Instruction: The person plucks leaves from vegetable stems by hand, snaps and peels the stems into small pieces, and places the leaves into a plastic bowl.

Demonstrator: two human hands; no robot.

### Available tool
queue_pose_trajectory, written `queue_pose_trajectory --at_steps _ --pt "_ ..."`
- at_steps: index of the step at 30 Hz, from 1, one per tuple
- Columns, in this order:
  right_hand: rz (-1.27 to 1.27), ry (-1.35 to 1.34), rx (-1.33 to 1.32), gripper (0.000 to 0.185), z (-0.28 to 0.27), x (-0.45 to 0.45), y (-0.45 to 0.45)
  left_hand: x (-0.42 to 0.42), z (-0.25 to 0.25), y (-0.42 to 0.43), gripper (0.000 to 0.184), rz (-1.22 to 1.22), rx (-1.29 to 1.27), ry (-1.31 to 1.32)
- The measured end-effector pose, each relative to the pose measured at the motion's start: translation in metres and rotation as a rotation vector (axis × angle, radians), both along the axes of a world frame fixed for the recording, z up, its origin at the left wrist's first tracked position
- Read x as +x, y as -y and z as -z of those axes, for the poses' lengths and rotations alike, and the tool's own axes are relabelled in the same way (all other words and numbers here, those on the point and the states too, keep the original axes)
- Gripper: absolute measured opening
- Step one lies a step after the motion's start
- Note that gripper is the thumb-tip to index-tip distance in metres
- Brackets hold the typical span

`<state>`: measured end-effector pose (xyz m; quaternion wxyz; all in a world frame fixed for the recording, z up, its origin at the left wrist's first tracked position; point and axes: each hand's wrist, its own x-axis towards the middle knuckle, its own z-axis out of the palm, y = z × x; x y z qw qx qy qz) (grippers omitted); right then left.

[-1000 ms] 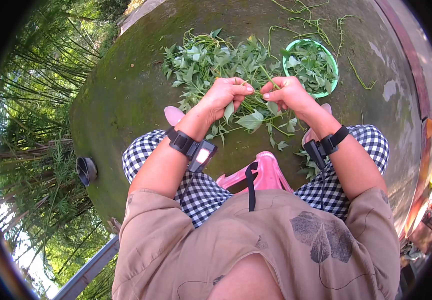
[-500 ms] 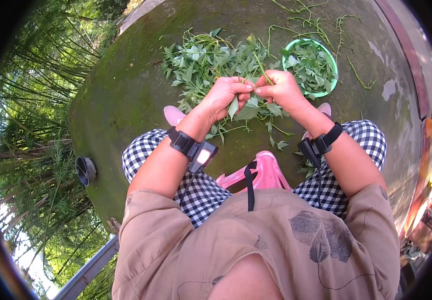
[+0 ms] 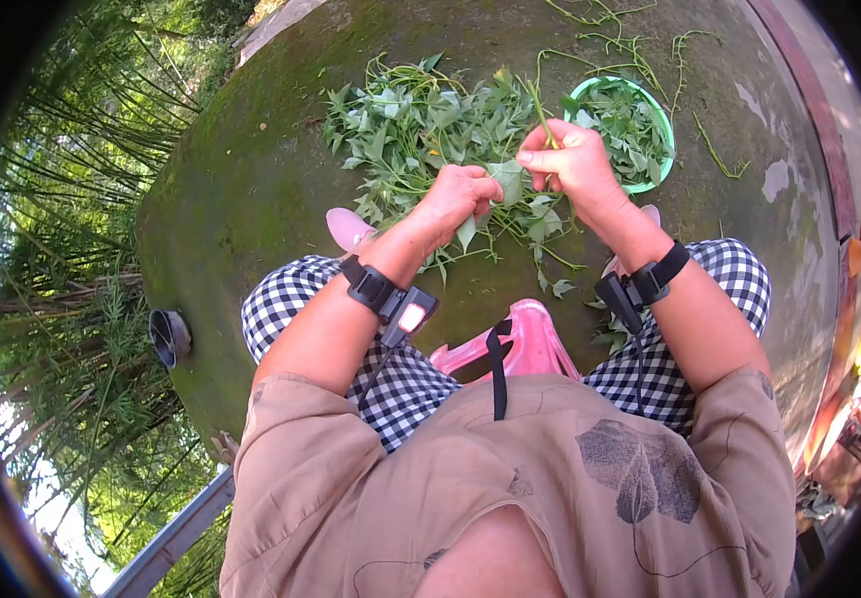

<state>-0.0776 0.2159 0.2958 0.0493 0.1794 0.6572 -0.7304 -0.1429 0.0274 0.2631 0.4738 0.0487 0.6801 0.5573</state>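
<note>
My left hand [image 3: 458,202] is closed, its fingers pinching leafy greens. A broad green leaf [image 3: 508,181] shows at its fingertips, and a smaller leaf [image 3: 466,233] hangs below the palm. Just to the right, my right hand [image 3: 578,167] pinches a green stem [image 3: 538,108] that points up and away from me. A small gap separates the two hands. Beneath and beyond them a heap of leafy vines [image 3: 401,125] spreads over the ground. Beside my right hand stands a light green basin [image 3: 669,140] holding picked leaves [image 3: 622,125].
Bare vine stems [image 3: 630,45] lie beyond the basin, with another stem [image 3: 717,149] to its right. A pink plastic stool [image 3: 530,339] is between my checked trouser legs. A dark pot [image 3: 169,339] sits at the left edge of the mossy ground [image 3: 221,199], near bamboo.
My hands were together at the stem and have come apart. The right has moved slightly right with the stem; the left has shifted slightly down with leaf in its fingers.
</note>
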Motion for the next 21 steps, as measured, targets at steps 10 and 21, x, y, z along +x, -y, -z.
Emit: queue_pose_trajectory --at_steps 10,21 --pt "0.140 0.085 -0.056 0.008 -0.003 -0.011 -0.059 0.033 0.027 0.013 0.058 0.875 -0.603 -0.557" --pt "-0.015 0.211 -0.020 0.015 0.002 -0.006 -0.038 -0.006 -0.004 -0.005 0.028 -0.141 0.182 0.254"
